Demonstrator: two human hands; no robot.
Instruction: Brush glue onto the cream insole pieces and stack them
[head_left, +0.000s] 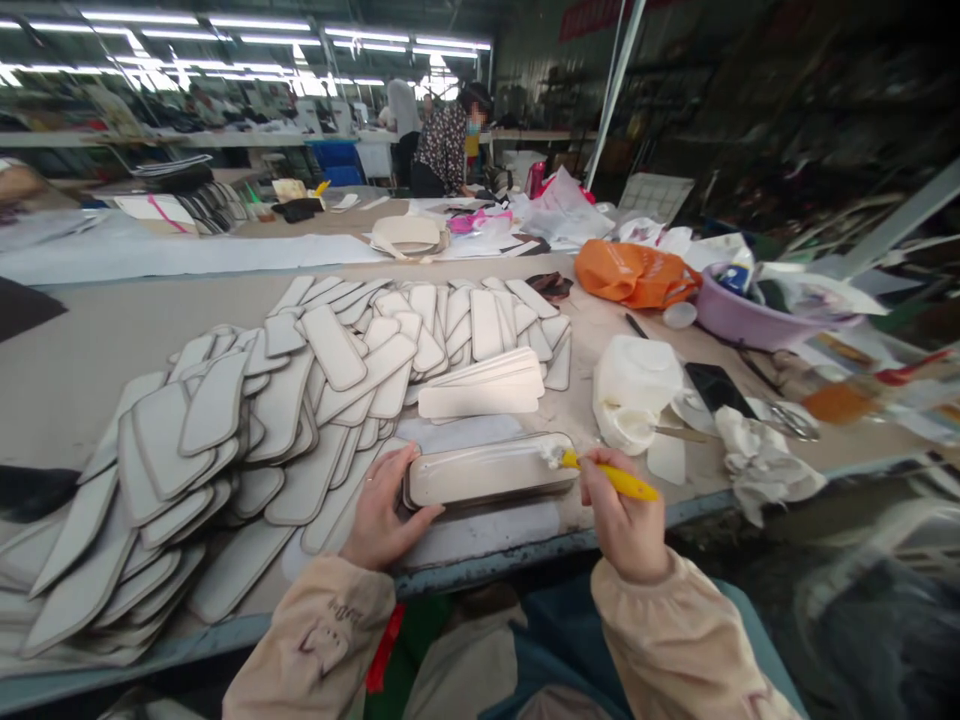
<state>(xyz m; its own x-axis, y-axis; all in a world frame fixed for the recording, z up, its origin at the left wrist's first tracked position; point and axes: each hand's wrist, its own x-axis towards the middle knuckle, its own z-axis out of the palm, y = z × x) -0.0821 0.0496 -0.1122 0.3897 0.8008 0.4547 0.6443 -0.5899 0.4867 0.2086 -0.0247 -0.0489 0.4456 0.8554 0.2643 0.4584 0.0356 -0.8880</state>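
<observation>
A long cream leather piece (487,470) with rounded ends lies flat near the table's front edge, wet and glossy along its rim. My left hand (386,510) rests on its left end, fingers spread flat and pressing it down. My right hand (622,515) is closed around a yellow-handled brush (611,477), whose white-coated bristles touch the piece's right end. Under the piece lies a pale glue-stained work sheet (480,540).
Several grey pieces (247,420) are fanned out in overlapping rows to the left and behind. A white glue tub (634,395), a crumpled rag (757,460), scissors (787,420), an orange bag (630,272) and a purple basin (739,315) stand at right. Two people (442,140) work at a far table.
</observation>
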